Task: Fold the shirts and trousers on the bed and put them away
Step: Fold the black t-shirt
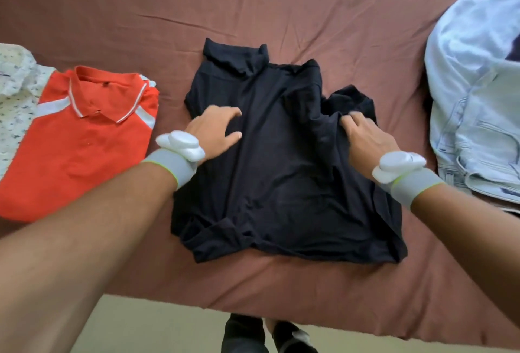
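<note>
A black polo shirt point(270, 184) lies spread in the middle of the bed, collar away from me. My left hand point(218, 133) rests flat on its left chest area with the fingers spread. My right hand point(365, 139) pinches a bunch of the shirt's right sleeve fabric, which is crumpled and pulled inward. A folded orange polo with white stripes point(81, 141) lies to the left, overlapping a white patterned shirt point(14, 99) at the left edge. Light blue jeans point(478, 99) lie heaped at the right.
The bed is covered by a rust-brown sheet point(253, 9), bare behind the shirts. Its near edge runs across the bottom, with beige floor point(154, 330) and my feet below it. Both wrists wear grey bands with white devices.
</note>
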`<state>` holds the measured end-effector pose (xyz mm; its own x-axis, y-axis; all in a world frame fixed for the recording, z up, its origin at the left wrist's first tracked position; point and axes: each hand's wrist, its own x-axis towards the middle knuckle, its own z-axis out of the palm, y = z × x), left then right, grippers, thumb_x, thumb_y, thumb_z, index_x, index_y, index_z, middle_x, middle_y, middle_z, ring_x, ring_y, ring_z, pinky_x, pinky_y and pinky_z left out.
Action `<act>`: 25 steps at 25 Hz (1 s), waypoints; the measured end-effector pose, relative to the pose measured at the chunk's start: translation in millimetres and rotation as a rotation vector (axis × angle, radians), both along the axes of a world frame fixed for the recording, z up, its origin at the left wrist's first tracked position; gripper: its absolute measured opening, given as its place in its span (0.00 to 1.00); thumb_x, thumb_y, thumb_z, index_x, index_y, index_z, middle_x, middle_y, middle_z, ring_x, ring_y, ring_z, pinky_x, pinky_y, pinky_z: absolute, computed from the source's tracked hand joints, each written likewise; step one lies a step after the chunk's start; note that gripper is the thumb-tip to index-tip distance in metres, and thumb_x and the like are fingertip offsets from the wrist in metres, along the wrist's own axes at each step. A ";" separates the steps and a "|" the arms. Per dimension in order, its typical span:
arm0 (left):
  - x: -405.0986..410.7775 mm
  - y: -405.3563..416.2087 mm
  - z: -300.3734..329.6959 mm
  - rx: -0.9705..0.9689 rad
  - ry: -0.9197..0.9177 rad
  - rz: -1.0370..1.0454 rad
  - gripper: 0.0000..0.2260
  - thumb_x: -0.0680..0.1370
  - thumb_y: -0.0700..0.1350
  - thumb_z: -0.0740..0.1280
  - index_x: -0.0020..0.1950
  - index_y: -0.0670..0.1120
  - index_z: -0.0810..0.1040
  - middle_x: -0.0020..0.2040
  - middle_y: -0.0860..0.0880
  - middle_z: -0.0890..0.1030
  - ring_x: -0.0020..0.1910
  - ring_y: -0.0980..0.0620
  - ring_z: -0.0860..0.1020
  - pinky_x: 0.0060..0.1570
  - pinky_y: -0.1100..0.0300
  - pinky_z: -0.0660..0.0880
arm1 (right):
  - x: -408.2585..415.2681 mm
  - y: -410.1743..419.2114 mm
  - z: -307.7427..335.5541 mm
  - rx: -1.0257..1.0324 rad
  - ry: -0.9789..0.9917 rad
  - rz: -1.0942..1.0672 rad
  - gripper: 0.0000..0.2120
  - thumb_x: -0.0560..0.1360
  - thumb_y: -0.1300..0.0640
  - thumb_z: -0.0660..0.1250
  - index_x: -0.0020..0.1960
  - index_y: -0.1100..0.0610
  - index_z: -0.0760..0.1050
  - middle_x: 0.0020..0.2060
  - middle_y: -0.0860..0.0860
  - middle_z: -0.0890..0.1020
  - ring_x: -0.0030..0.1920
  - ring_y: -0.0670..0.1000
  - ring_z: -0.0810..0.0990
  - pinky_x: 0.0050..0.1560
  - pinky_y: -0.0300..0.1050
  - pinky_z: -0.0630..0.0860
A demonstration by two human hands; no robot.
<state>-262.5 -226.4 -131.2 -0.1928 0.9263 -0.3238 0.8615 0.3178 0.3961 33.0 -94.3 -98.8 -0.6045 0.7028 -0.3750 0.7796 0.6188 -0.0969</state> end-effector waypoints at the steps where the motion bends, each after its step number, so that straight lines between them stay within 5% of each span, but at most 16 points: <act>1: -5.2 22.6 -3.0 -0.003 0.017 -0.020 0.23 0.77 0.51 0.68 0.71 0.49 0.69 0.67 0.48 0.73 0.69 0.45 0.68 0.63 0.43 0.71 | -10.4 13.8 -3.2 0.003 0.049 -0.003 0.22 0.73 0.70 0.59 0.66 0.61 0.64 0.65 0.57 0.67 0.60 0.61 0.72 0.42 0.55 0.73; 6: -33.8 114.1 -22.4 0.083 0.177 -0.177 0.37 0.72 0.50 0.74 0.76 0.47 0.59 0.74 0.47 0.63 0.76 0.46 0.57 0.63 0.39 0.71 | -61.5 66.4 -33.1 -0.166 0.029 -0.118 0.31 0.73 0.66 0.64 0.72 0.57 0.56 0.57 0.58 0.76 0.49 0.62 0.77 0.43 0.52 0.73; 9: -41.6 160.3 -34.7 -0.069 0.275 -0.305 0.45 0.71 0.54 0.75 0.80 0.50 0.52 0.80 0.48 0.52 0.79 0.49 0.46 0.66 0.38 0.67 | -71.5 75.8 -50.5 -0.115 -0.116 -0.077 0.20 0.73 0.62 0.64 0.64 0.57 0.66 0.48 0.59 0.80 0.39 0.61 0.75 0.37 0.49 0.70; 12: -51.4 187.3 -46.4 -0.200 0.317 -0.438 0.30 0.72 0.53 0.74 0.71 0.47 0.68 0.75 0.45 0.63 0.77 0.47 0.55 0.65 0.39 0.67 | -57.9 94.0 -42.5 0.069 -0.084 -0.209 0.11 0.72 0.59 0.63 0.55 0.55 0.71 0.47 0.60 0.80 0.46 0.64 0.79 0.39 0.48 0.68; 14: -56.8 192.7 -40.9 -0.081 0.287 -0.431 0.15 0.76 0.50 0.70 0.59 0.44 0.75 0.61 0.40 0.76 0.65 0.40 0.71 0.55 0.44 0.72 | -36.4 115.2 -26.0 0.203 -0.044 -0.370 0.11 0.73 0.58 0.62 0.54 0.57 0.68 0.47 0.63 0.78 0.48 0.67 0.78 0.42 0.51 0.69; 16: -58.7 194.0 -29.7 0.118 0.267 -0.290 0.11 0.79 0.49 0.65 0.57 0.43 0.72 0.52 0.36 0.78 0.52 0.34 0.76 0.45 0.46 0.71 | -17.0 130.3 -16.0 0.278 -0.011 -0.507 0.12 0.72 0.62 0.60 0.55 0.59 0.67 0.50 0.64 0.77 0.48 0.68 0.77 0.46 0.56 0.72; 18: -55.5 198.5 -19.3 0.290 0.298 -0.166 0.11 0.79 0.47 0.63 0.59 0.43 0.70 0.55 0.37 0.77 0.54 0.35 0.75 0.47 0.44 0.70 | -15.5 136.7 -17.1 0.315 0.081 -0.588 0.16 0.70 0.66 0.59 0.58 0.59 0.66 0.56 0.63 0.74 0.51 0.67 0.75 0.49 0.59 0.73; 20: -50.2 196.6 -23.1 0.350 0.361 -0.114 0.21 0.77 0.47 0.64 0.69 0.46 0.66 0.68 0.41 0.70 0.66 0.39 0.69 0.61 0.42 0.66 | -26.3 134.1 -25.5 0.343 0.162 -0.509 0.25 0.66 0.68 0.59 0.63 0.60 0.66 0.65 0.61 0.69 0.59 0.66 0.71 0.52 0.60 0.73; 23: -30.2 146.8 -45.0 0.208 0.304 -0.113 0.33 0.77 0.52 0.65 0.79 0.47 0.55 0.79 0.44 0.56 0.77 0.42 0.56 0.71 0.38 0.55 | -41.2 83.8 -50.9 0.262 0.119 -0.218 0.32 0.67 0.63 0.64 0.71 0.60 0.63 0.74 0.60 0.60 0.69 0.64 0.64 0.58 0.60 0.69; 25: -5.7 85.2 -59.8 0.184 0.269 -0.192 0.34 0.76 0.58 0.63 0.79 0.48 0.57 0.78 0.43 0.59 0.77 0.45 0.57 0.71 0.39 0.56 | -40.7 24.9 -71.8 0.168 0.098 -0.107 0.33 0.69 0.57 0.67 0.73 0.60 0.63 0.75 0.60 0.59 0.72 0.63 0.62 0.63 0.63 0.67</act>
<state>-268.2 -141.2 -191.0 -0.0652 0.9918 -0.1100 0.9794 0.0847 0.1832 -7.6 -69.3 -170.6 -0.5507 0.8127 -0.1904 0.8337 0.5467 -0.0780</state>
